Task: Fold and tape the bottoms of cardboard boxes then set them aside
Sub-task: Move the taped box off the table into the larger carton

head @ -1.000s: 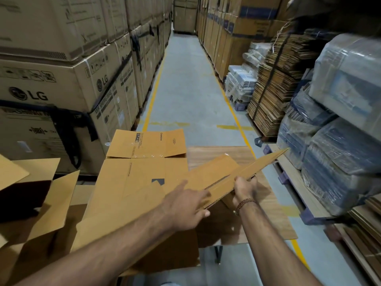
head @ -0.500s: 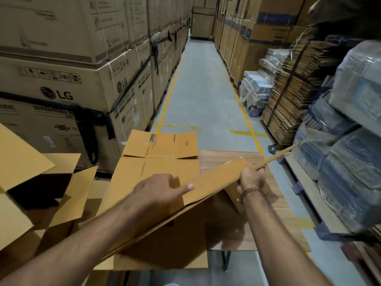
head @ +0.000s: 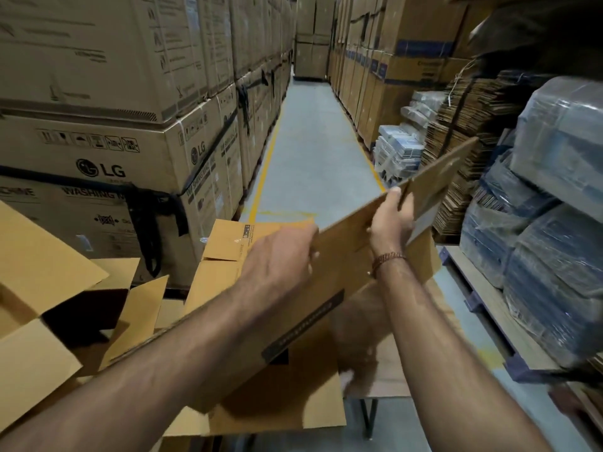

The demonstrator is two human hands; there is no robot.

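Frame centre: flat box (head: pixel 342 265) lifted off table (head: pixel 388 363), tilted. Left hand (head: pixel 277 256) and right hand (head: pixel 390 220) both clamp its upper edge, probably to open it out.

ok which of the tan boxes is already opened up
The open box at far left, flaps spread around a dark cavity; the held box and the one on the table are flat.
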